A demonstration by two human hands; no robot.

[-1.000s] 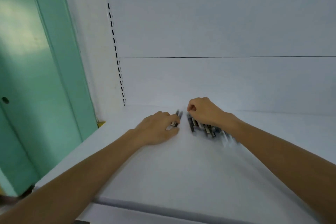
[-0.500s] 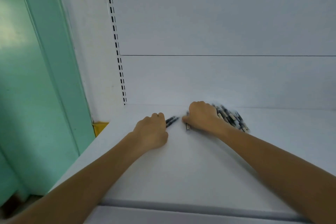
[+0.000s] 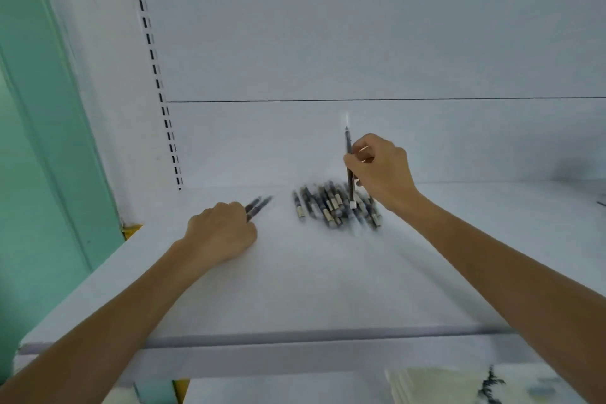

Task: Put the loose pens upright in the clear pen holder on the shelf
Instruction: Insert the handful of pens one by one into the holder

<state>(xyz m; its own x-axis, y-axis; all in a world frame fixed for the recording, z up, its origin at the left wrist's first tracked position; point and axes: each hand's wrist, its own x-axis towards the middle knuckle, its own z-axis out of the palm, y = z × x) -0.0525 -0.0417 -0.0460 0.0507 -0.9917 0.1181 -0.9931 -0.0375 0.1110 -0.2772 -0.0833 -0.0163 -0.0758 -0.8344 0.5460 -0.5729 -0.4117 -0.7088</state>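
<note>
half a second ago the right hand was lying low on the shelf as a closed fist against the heap; now it is lifted above it and pinches one dark pen between thumb and fingers, the pen standing almost vertical with its light end down. with the hand raised, the pile of loose pens shows more openly: it lies on the shelf near the back wall, just under and to the left of that hand, the pens side by side and partly over each other. the left hand has hardly moved; it rests on the shelf, apart from the pile, with fingers curled round two pens whose ends stick out forward. i judge from this that the collecting is finished for one pen and the carrying begins, but the clear pen holder is not visible anywhere in this view, so where the pen must go i cannot tell. most of the pens remain to be placed.
</note>
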